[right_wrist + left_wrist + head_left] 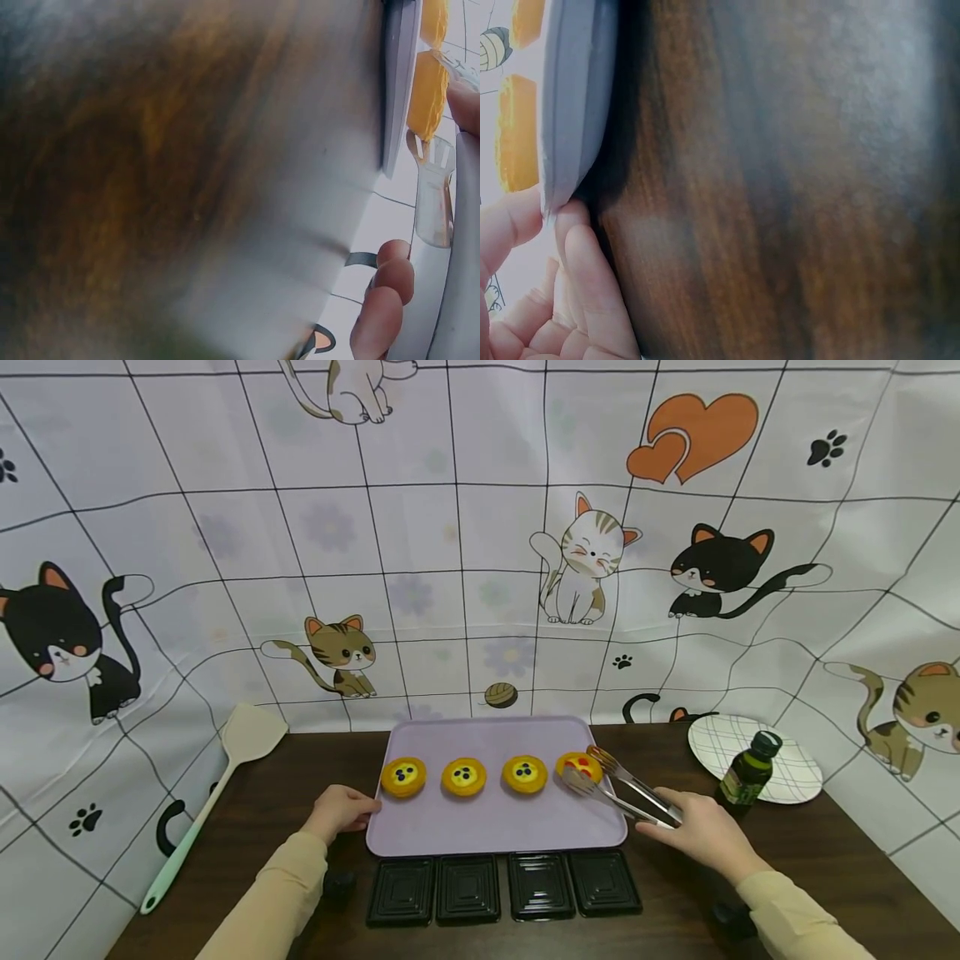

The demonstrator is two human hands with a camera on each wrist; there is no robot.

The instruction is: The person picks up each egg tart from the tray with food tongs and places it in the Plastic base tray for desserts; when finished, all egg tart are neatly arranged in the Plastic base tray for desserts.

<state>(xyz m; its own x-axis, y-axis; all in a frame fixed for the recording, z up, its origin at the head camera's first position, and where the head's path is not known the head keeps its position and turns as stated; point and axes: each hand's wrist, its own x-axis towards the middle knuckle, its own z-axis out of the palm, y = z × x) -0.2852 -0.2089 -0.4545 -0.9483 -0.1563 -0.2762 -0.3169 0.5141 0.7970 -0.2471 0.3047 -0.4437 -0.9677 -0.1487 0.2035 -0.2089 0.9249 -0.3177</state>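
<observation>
A lilac tray (480, 831) lies on the table with a row of yellow egg tarts on it. Three carry dark berries, such as the middle-left tart (463, 777); the rightmost tart (581, 766) has red pieces on top. My left hand (341, 810) pinches the tray's left rim, its thumb above and fingers below in the left wrist view. My right hand (705, 831) grips metal tongs (633, 785), whose two arms lie on either side of the red-topped tart. In the right wrist view the tongs (433, 214) reach a tart (427, 105) on the tray.
Several black square molds (468, 889) stand in front of the tray. To the right, a dark green bottle (748, 772) stands by a white plate (723, 739) with a grid pattern. A spatula with a green handle (187, 843) leans at the left against the cat-print backdrop.
</observation>
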